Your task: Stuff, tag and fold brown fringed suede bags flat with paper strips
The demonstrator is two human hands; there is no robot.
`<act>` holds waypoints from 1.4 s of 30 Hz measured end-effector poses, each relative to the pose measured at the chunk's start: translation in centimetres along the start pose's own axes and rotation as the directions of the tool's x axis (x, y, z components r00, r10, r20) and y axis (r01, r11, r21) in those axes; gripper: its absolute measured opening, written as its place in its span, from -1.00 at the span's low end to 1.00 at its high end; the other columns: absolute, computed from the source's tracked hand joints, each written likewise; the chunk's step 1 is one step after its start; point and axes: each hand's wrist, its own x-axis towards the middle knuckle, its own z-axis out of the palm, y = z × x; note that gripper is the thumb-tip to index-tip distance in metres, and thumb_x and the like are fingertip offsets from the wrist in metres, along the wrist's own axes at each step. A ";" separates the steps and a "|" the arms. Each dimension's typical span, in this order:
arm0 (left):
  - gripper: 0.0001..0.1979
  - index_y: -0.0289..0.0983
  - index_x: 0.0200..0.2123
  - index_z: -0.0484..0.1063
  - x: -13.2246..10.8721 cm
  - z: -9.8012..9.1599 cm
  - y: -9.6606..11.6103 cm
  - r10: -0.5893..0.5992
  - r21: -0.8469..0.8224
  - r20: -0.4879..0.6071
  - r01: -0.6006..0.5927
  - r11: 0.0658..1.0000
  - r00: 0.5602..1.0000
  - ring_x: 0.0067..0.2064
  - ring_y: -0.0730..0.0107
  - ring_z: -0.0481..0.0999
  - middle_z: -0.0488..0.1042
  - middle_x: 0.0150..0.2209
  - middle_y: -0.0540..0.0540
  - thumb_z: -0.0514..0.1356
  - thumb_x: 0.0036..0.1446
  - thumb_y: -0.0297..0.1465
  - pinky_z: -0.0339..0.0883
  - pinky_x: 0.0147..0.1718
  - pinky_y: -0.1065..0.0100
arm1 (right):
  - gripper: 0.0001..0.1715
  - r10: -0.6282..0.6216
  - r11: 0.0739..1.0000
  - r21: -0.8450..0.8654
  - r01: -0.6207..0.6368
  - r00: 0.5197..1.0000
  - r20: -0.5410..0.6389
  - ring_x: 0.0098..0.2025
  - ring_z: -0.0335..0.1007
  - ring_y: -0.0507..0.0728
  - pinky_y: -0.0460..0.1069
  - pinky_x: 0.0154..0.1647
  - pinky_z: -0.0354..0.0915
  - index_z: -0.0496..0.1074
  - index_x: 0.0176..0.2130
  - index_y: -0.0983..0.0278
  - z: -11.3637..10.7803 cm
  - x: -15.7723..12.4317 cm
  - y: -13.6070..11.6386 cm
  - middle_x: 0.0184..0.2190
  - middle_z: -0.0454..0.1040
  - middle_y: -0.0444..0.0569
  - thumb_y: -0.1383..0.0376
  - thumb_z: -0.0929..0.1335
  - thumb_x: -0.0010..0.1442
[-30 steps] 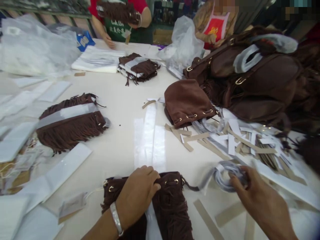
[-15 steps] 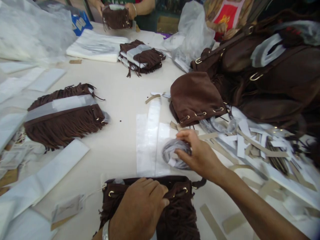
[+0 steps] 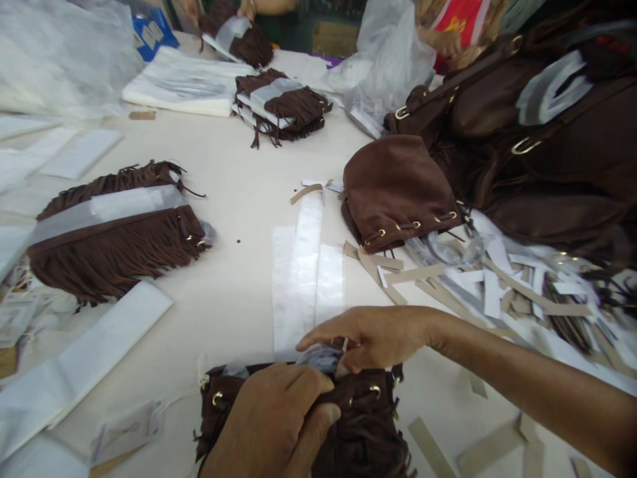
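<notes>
A dark brown fringed bag (image 3: 365,425) with gold eyelets lies in front of me at the bottom of the head view. My left hand (image 3: 279,415) is closed on the front edge of its mouth, thumb and fingers pinching the brim. At the bag's opening, my right hand (image 3: 368,338) holds a coil wrapped in clear grey plastic (image 3: 321,358), fingers over the top and thumb in front. The coil's lower part is hidden behind the brim. Just beyond the bag lie flat white plastic sleeves (image 3: 306,279).
Wrapped fringed bags lie at left (image 3: 119,245) and far centre (image 3: 283,103). A smooth brown bag (image 3: 401,186) and a heap of brown bags (image 3: 497,133) fill the right. Paper strips (image 3: 527,292) litter the near right. Another person's hands hold a fringed bag (image 3: 243,40) at the back.
My right hand has brought the plastic-wrapped coil from the white sleeves down to the bag's mouth. My left hand stays on the brim. At the back, the other person's bag has turned and tilted.
</notes>
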 end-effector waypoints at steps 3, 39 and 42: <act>-0.86 -0.12 -0.23 0.43 0.0 -0.1 -0.1 -0.009 0.000 0.008 0.009 1.000 1.000 -0.25 0.28 0.55 0.55 -0.29 0.00 0.08 0.21 -0.32 0.42 -0.27 0.31 | -0.34 0.076 0.995 0.069 -0.076 0.997 -0.001 -0.31 0.38 0.01 -0.14 -0.34 0.28 0.30 0.11 0.35 -0.1 0.9 0.2 -0.25 0.47 -0.06 0.46 0.41 0.00; -0.84 -0.16 -0.26 0.42 1.6 0.8 -2.1 -0.141 -0.123 0.016 0.142 0.982 0.990 -0.27 0.32 0.53 0.54 -0.32 -0.03 0.05 0.26 -0.29 0.41 -0.29 0.35 | -0.55 0.081 0.983 -0.180 -0.047 0.979 0.185 -0.38 0.41 0.06 -0.11 -0.34 0.26 0.47 -0.18 0.28 1.2 2.3 1.1 -0.43 0.48 -0.20 0.15 0.51 -0.07; -0.83 -0.15 -0.19 0.40 1.4 0.0 -1.8 -0.185 -0.162 -0.052 0.174 0.971 0.981 -0.18 0.32 0.51 0.54 -0.23 0.00 0.04 0.29 -0.29 0.39 -0.15 0.30 | -0.37 -0.017 0.939 -0.334 -0.084 0.957 -0.290 -0.12 0.43 0.19 0.02 -0.10 0.32 0.33 0.10 0.25 3.8 -0.2 0.3 -0.13 0.51 -0.01 0.19 0.45 0.04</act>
